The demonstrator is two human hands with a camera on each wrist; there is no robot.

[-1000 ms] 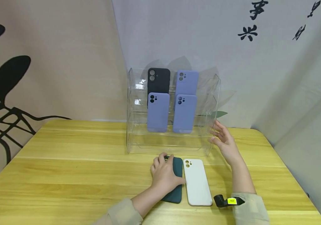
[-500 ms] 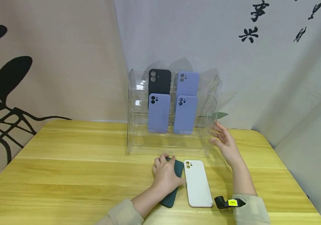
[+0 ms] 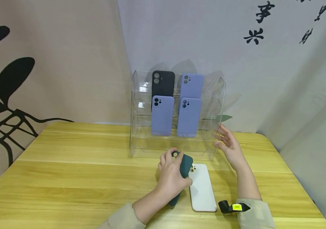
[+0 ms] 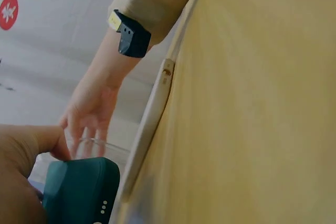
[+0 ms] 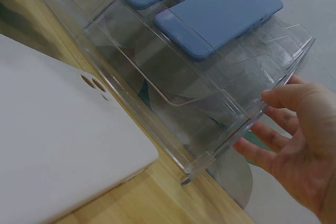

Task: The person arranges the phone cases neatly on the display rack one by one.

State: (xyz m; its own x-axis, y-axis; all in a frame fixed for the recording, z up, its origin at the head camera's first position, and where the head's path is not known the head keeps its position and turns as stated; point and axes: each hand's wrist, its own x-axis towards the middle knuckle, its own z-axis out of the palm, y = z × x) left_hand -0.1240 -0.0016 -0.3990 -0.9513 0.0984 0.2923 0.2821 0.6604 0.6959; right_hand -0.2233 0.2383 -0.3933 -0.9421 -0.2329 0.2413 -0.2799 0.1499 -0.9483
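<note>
My left hand (image 3: 171, 177) grips a dark green phone case (image 3: 186, 164), thumb along its right edge and fingers over the camera-hole end. Its upper end is tilted up off the table; in the left wrist view the green case (image 4: 79, 187) shows a row of small holes at one end. Just right of it, a white phone case (image 3: 203, 189) lies flat. My right hand (image 3: 230, 148) touches the right side panel of a clear acrylic display rack (image 3: 146, 148), its fingers loosely bent in the right wrist view. Between hand and rack, the exact thumb contact is hard to tell.
Upright in the rack stand a black phone case (image 3: 163, 84) and lavender cases, one (image 3: 162, 116) in front of it and another (image 3: 189, 117) to the right, with one more behind. The wooden table (image 3: 80, 178) ends at a curtain (image 3: 77, 63).
The green case has risen off the table and tilted, moving right and toward the rack with my left hand. My right hand stays at the rack's side. The view has shifted slightly.
</note>
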